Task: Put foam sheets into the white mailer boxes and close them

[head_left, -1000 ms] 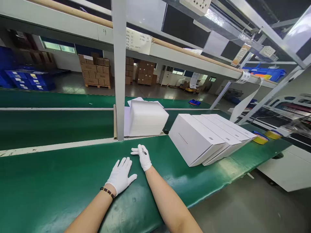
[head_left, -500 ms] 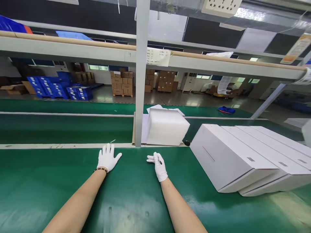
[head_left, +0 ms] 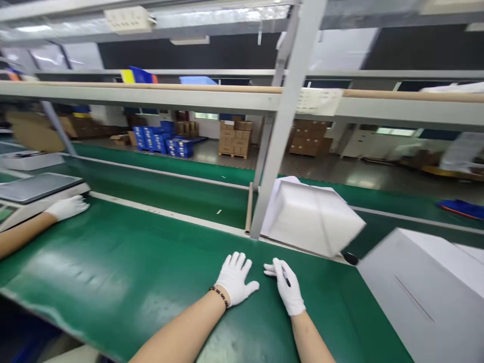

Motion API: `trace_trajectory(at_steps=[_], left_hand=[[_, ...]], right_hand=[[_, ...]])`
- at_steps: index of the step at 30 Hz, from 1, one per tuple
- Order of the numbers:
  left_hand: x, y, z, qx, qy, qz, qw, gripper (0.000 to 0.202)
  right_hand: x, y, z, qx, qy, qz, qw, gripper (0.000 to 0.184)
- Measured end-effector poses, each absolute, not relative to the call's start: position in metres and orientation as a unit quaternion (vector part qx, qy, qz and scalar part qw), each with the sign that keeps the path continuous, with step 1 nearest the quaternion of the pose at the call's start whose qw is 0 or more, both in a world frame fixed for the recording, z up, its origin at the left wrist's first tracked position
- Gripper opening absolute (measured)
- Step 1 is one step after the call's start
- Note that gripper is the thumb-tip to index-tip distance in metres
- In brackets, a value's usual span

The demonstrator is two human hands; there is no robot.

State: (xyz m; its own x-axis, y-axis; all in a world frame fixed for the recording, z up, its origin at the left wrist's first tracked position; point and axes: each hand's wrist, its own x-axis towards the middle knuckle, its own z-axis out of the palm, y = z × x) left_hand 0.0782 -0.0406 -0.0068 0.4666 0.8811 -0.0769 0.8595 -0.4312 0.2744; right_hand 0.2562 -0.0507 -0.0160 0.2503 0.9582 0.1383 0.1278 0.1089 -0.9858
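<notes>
Your left hand (head_left: 234, 277) has swung in beside your right hand (head_left: 287, 290)! Green table (head_left: 151, 252) below, white box (head_left: 434, 282) off right; spread left palm, best kept flat; your right pinches a dark pen (head_left: 288, 282), best gripped lightly.

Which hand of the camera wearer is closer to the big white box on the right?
Right. The right hand is left of the big white box, not touching it; the left hand is farther left, past the right hand.
</notes>
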Motion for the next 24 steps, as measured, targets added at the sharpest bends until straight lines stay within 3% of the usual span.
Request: trace_trajectory(at_steps=[5, 9, 16, 24], left_hand=[[0.071, -0.036, 0.000, 0.846, 0.498, 0.026, 0.186, 0.083], [0.069, -0.036, -0.001, 0.847, 0.490, 0.020, 0.204, 0.086], [0.061, -0.036, -0.006, 0.864, 0.454, 0.086, 0.200, 0.072], [0.057, -0.031, 0.003, 0.870, 0.435, 0.065, 0.222, 0.065]], right_hand=[[0.259, -0.049, -0.016, -0.548, -0.556, 0.353, 0.516, 0.062], [0.254, -0.051, -0.015, -0.545, -0.548, 0.354, 0.526, 0.062], [0.257, -0.050, -0.020, -0.551, -0.539, 0.347, 0.535, 0.067], [0.262, -0.047, -0.020, -0.585, -0.589, 0.315, 0.460, 0.069]])
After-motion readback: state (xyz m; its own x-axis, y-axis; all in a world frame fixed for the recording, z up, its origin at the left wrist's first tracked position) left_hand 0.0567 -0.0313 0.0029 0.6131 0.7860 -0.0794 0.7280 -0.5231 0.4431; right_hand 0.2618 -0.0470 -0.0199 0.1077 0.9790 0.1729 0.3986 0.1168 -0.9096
